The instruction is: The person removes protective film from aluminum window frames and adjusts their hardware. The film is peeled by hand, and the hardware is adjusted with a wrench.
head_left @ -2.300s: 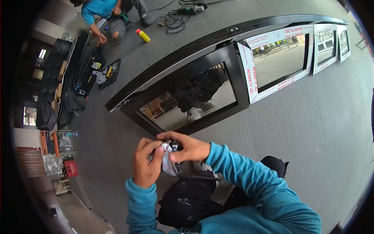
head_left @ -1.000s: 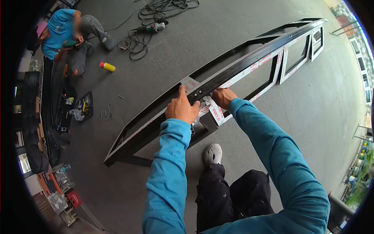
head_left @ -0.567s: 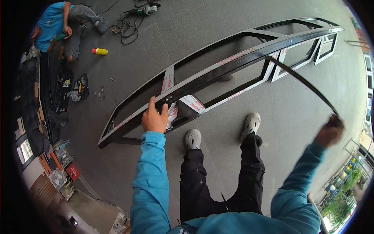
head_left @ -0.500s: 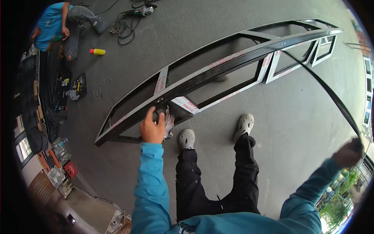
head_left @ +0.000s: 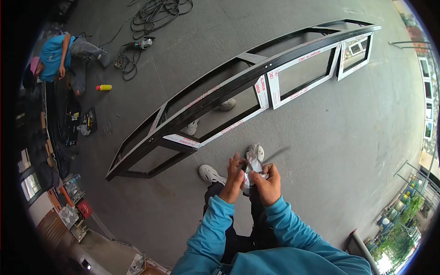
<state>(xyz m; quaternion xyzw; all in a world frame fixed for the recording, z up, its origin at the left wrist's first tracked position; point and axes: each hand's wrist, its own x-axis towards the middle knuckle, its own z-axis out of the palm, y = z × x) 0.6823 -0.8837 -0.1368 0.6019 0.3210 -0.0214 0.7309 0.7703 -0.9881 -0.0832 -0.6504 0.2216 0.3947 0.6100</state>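
Observation:
In front of my legs, both hands meet at a crumpled clear plastic bag [head_left: 253,166]. My right hand [head_left: 269,187] pinches it with the thumb on top. My left hand [head_left: 232,182] holds its other side, with some fingers raised and slightly blurred. What is inside the bag I cannot make out. A dark, motion-blurred strip [head_left: 277,155] sticks out to the upper right beside my right hand. Beyond my shoes stands a long black aluminum window frame [head_left: 208,101] with several panels, partly covered in white and red printed tape.
At the left, a person in a blue shirt [head_left: 57,55] sits near a yellow and red can [head_left: 104,87]. An angle grinder [head_left: 143,43] and coiled cable [head_left: 158,13] lie on the floor. Tools [head_left: 88,123] and loose screws [head_left: 108,128] lie farther left.
My right hand has come in from the far right to join my left hand at the bag. The long black strip stretched from the frame is no longer seen there. My view has shifted.

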